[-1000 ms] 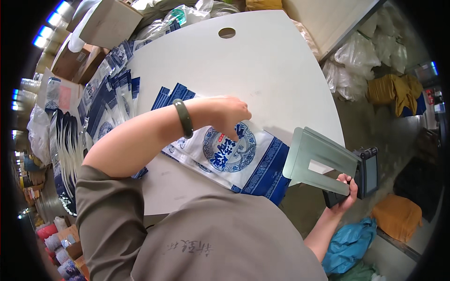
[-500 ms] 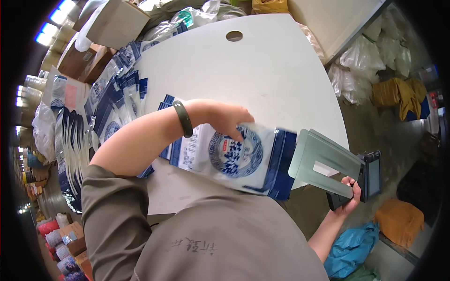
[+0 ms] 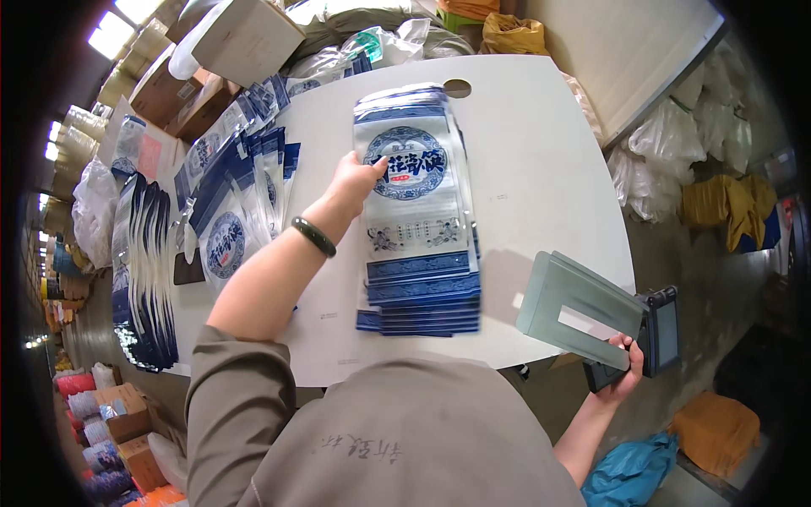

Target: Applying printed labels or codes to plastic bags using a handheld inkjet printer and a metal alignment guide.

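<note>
one white worktop (image 3: 541, 160) fills the middle of the view, with a round hole near its far edge. on it, centre, lies a stack of blue-and-white printed pouches (image 3: 418, 211), fanned so that the near edges step out one below another toward the person. to the left, more of the same pouches (image 3: 228, 228) are spread in overlapping rows across the left part of the worktop and over its left edge. cardboard boxes (image 3: 245, 38) stand beyond the far left corner; what is inside them cannot be seen. clear plastic bags (image 3: 676, 152) are heaped on the floor to the right, beside yellow sacks (image 3: 726, 207); their contents are too unclear to tell. a blue bag (image 3: 629, 473) lies on the floor at the near right.

the left hand (image 3: 355, 182), a dark green bangle (image 3: 314, 237) on its wrist, reaches out over the worktop, its fingertips pressed on the left edge of the top pouch of the stack, fingers bent, not closed around it. the right hand (image 3: 621, 372) is off the near right corner of the worktop, curled tight around the grip of a handheld device (image 3: 629, 338) with a grey-green flat front plate and a dark screen on its right side.
</note>
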{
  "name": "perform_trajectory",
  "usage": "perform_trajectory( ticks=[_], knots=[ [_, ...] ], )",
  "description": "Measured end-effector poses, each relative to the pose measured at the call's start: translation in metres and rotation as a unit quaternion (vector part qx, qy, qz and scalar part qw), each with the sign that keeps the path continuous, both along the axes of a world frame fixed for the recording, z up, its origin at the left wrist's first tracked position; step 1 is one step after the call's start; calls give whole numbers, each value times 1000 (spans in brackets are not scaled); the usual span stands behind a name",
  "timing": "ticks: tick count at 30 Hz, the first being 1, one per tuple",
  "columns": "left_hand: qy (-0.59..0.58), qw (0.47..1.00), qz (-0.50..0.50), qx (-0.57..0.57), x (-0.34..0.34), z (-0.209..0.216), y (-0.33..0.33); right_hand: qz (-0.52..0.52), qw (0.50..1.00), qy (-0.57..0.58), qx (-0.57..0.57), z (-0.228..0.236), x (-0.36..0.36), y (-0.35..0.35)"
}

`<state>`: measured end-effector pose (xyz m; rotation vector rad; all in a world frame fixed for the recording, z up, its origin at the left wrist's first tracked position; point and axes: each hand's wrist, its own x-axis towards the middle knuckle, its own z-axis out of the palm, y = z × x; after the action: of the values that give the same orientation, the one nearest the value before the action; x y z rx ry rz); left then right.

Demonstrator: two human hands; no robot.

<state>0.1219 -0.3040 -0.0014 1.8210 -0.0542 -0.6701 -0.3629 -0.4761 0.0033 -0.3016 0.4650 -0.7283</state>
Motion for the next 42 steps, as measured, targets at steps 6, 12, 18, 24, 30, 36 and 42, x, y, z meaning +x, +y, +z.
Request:
perform_trajectory(
  ticks=[6,12,18,24,30,36,42],
  knots=[
    [35,984,123,-123,-47,6,8,32,999,6,-6,9,17,-2],
    [83,945,179,-260,-109,10,15,76,997,-25,15,12,29,-6],
    [167,961,126,-182,-116,30,42,79,996,-29,7,9,27,-8],
    [-499,857,-69,112,-153,38,66,67,998,10,7,11,24,-6],
    [-502,799,-301,137,-148,25,45,52,997,56,-11,28,43,2],
    [-101,969,-145,-170,-146,53,85,107,980,151,-71,50,90,15],
    [36,962,-106,-250,-150,36,106,38,928,283,-238,65,173,42]
  ],
)
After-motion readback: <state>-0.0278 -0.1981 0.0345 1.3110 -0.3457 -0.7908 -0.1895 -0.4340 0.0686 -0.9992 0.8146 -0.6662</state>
